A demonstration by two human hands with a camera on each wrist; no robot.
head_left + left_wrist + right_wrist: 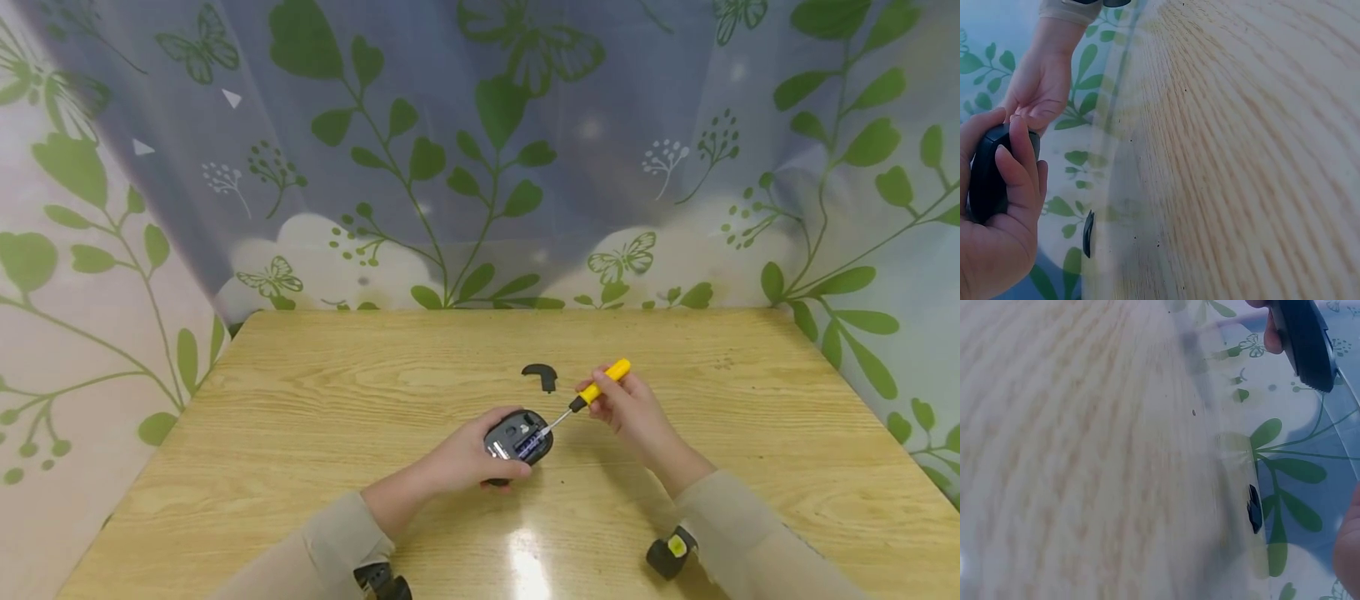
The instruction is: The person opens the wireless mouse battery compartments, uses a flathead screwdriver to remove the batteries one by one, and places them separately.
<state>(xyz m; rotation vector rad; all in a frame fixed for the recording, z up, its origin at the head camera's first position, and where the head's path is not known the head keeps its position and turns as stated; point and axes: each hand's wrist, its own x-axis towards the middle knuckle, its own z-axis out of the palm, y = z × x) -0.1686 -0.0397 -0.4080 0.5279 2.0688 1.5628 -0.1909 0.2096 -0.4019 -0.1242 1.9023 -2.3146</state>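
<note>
A black computer mouse [501, 442], underside up, is gripped by my left hand [472, 454] above the table. Its battery compartment is uncovered, with what looks like a purple-blue battery [529, 445] inside. My right hand [626, 410] pinches a screwdriver [604, 382] by its yellow handle; the metal shaft slants down to the left and its tip meets the mouse at the compartment. In the left wrist view, my left fingers [1019, 181] curl round the mouse [988, 172]. The right wrist view shows the mouse [1304, 344] and only an edge of my right hand [1349, 547].
A black hook-shaped cover [542, 375] lies on the wooden table [360, 375] just beyond the mouse. Behind the table hangs a curtain [480, 192] printed with leaves and butterflies. Dark wrist devices [667, 557] sit at both sleeves.
</note>
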